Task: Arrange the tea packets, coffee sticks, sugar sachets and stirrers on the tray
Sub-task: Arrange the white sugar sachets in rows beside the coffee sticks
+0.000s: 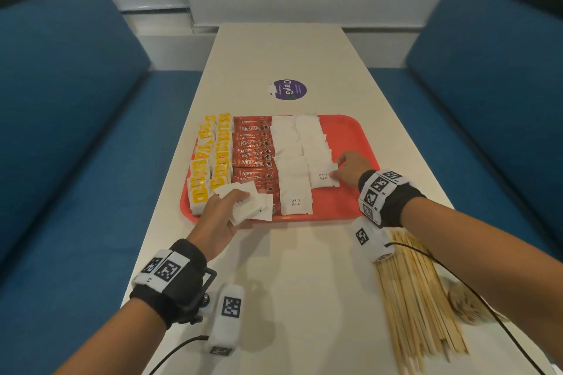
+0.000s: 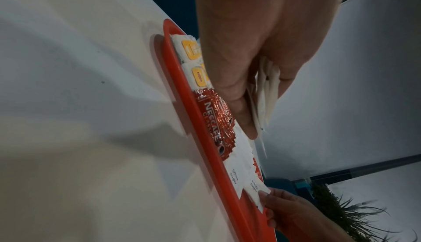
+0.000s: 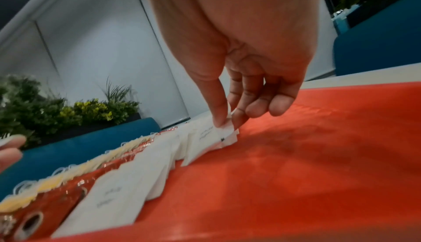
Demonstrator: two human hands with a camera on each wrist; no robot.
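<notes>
Looking from the near end of the table outward, we first saw a loose sheaf of wooden stirrers lying off the tray on the right, too many and too blurred to count, their near ends cut off by the frame. Beyond them sat the red tray, its near rim close to our wrists. Our left hand hovered over the near-left corner, fingers curled round a fan of white sugar sachets; we made out perhaps four or five, the overlap hiding the true number. Our right hand, farther in, pinched between thumb and fingertips the corner of one sugar sachet lying on the tray at the near end of the right column.

We counted two columns of yellow tea packets at the left edge, one column of red coffee sticks beside them, then two columns of laid sugar sachets; each overlapped too tightly to count singly. Bare tray floor stayed open along the right side. Farther still a round purple sticker lay on the table.
</notes>
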